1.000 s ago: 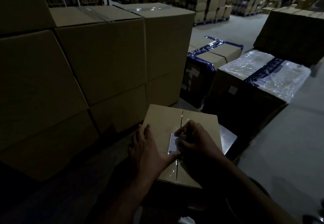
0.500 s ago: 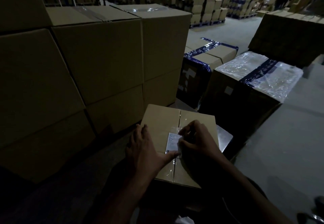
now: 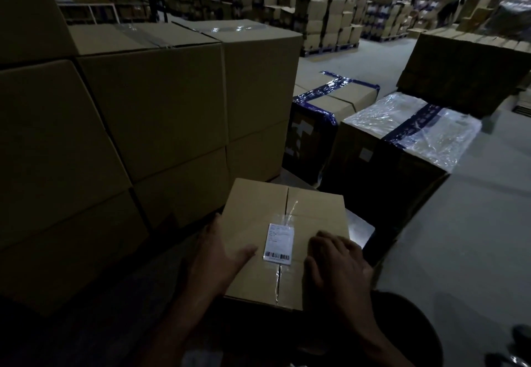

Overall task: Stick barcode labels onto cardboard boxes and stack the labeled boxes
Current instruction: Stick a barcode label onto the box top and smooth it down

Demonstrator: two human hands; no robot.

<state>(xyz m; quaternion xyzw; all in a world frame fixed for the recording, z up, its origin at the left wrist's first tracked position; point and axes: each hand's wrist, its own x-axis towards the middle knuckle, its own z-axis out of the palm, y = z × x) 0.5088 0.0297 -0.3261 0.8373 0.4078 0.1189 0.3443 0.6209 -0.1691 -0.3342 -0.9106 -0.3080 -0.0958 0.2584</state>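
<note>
A small cardboard box (image 3: 255, 211) sits low in front of me, its top seam taped. A white barcode label (image 3: 279, 243) lies flat on the top, over the seam. My left hand (image 3: 217, 257) rests on the box's left edge with fingers over the side and thumb stretched toward the label. My right hand (image 3: 334, 263) lies on the box top just right of the label, fingers loosely bent, holding nothing. Neither hand touches the label.
A tall stack of large cardboard boxes (image 3: 155, 108) stands to the left and behind. Two boxes with blue tape and plastic wrap (image 3: 408, 128) sit to the right. A metal surface (image 3: 359, 228) shows under the small box. Grey floor (image 3: 474, 223) lies at right.
My right hand has lifted off the label and slid to the right, leaving the whole label showing. My left hand stays on the box's left side.
</note>
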